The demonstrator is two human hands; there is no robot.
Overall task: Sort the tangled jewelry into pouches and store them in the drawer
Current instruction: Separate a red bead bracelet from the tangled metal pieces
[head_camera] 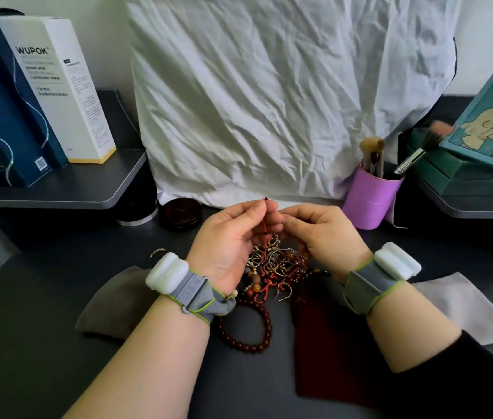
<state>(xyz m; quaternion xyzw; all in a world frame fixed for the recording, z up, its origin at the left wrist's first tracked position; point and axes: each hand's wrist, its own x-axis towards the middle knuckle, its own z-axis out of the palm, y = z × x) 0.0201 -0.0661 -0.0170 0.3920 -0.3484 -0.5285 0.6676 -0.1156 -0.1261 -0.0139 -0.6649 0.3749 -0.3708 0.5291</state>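
Three pouches are counted on the tabletop point(42, 373): grey pouch point(112, 303) left, dark red pouch point(330, 352) centre, pale pouch point(463, 309) right. One red beaded strand point(265, 228) is pinched by the left hand point(233, 237), lifted from the jewelry tangle point(278, 267); the right hand point(324, 234) grip is curled at it, contents unclear. One bead bracelet point(245, 328) lies beside the red pouch; near edge is open.

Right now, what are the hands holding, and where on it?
The left hand pinches a red beaded strand near its upper end. The right hand is curled beside it; its hold cannot be told.
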